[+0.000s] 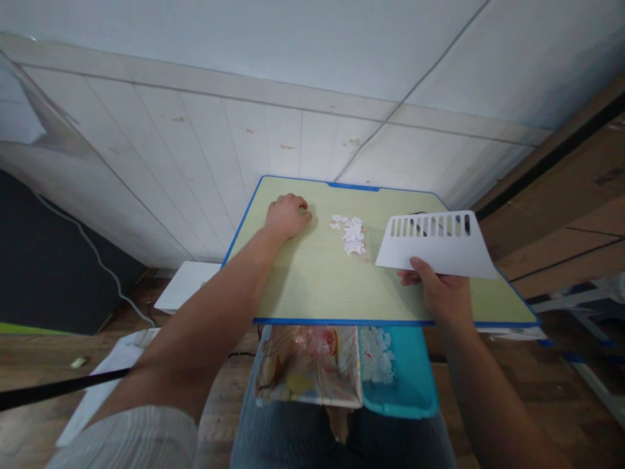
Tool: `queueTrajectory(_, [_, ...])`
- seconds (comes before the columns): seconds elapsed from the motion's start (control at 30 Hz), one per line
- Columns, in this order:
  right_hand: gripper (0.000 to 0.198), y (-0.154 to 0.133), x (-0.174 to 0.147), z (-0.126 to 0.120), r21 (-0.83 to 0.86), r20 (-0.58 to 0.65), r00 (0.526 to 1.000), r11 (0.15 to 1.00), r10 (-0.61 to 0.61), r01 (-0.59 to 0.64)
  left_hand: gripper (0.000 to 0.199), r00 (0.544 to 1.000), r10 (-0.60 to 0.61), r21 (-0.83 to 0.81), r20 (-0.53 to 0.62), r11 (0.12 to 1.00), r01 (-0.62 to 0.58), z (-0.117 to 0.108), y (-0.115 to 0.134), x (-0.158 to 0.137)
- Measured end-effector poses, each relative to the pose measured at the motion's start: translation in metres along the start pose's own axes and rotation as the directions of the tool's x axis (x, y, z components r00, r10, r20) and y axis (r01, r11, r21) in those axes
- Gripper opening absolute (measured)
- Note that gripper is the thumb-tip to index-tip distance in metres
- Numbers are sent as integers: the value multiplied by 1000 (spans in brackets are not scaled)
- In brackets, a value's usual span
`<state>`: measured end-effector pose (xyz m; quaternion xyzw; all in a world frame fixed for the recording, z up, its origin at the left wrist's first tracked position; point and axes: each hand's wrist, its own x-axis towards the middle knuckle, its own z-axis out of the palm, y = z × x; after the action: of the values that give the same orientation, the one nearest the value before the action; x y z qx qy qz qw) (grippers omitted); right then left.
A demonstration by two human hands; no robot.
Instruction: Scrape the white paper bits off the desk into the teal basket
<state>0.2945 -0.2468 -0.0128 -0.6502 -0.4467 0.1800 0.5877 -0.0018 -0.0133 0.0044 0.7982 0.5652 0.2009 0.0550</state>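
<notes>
The right hand [443,286] pinches one white, flat, slotted sheet [430,256] over one pale-green, blue-edged tabletop [322,286]; the left hand [287,216] curls there, contents unclear. Between them lie white, flat scraps [354,236], too overlapped to count. Below show one marbled tray [332,392] and one turquoise bin [415,371].

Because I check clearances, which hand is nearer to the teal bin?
Right. The right hand is beyond the teal bin, to its right; the left hand is farther beyond, leftward.
</notes>
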Motion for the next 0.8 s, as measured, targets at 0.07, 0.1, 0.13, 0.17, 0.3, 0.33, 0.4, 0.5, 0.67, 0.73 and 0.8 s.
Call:
queueTrajectory(0.07, [40,2,4,6,0,34,999,1000,1,-1,40,1000,-7,-3,-2,1000,7,0,0,-1])
queueTrajectory(0.1, [41,3,5,9,0,45,999,1000,0,0,40,1000,-10,-3,-1,1000,10,0,0,-1])
queueTrajectory(0.13, [42,4,6,11,-4,54,999,1000,-2,2,40,1000,-12,-2,1,1000,12,0,0,-1])
queueTrajectory(0.17, [43,4,6,13,-10,60,998,1000,-7,7,40,1000,-12,-1,2,1000,12,0,-1,-1])
queueTrajectory(0.3, [41,4,5,15,-42,82,996,999,-25,28,40,1000,-9,-5,-21,1000,9,3,-3,0])
queueTrajectory(0.33, [41,3,4,14,-49,91,996,998,-23,28,39,999,-9,-6,-32,1000,9,4,-3,0])
queueTrajectory(0.4, [40,0,-1,11,-68,113,994,997,-14,22,37,999,-11,-5,-39,1000,11,5,-3,-1])
queueTrajectory(0.5, [42,-4,-12,6,-102,123,992,995,5,8,39,1000,-6,28,-20,1000,7,3,1,-5])
queueTrajectory(0.67, [49,-4,-38,-2,-103,66,998,995,23,-16,43,1000,16,108,-7,994,-15,-2,9,-11])
queueTrajectory(0.73, [53,-5,-47,-2,-83,87,996,996,22,-15,44,1000,15,117,-13,993,-13,-4,11,-13])
queueTrajectory(0.8, [56,-8,-55,0,-46,118,993,999,23,-18,45,1000,6,129,-11,992,-4,-5,13,-14])
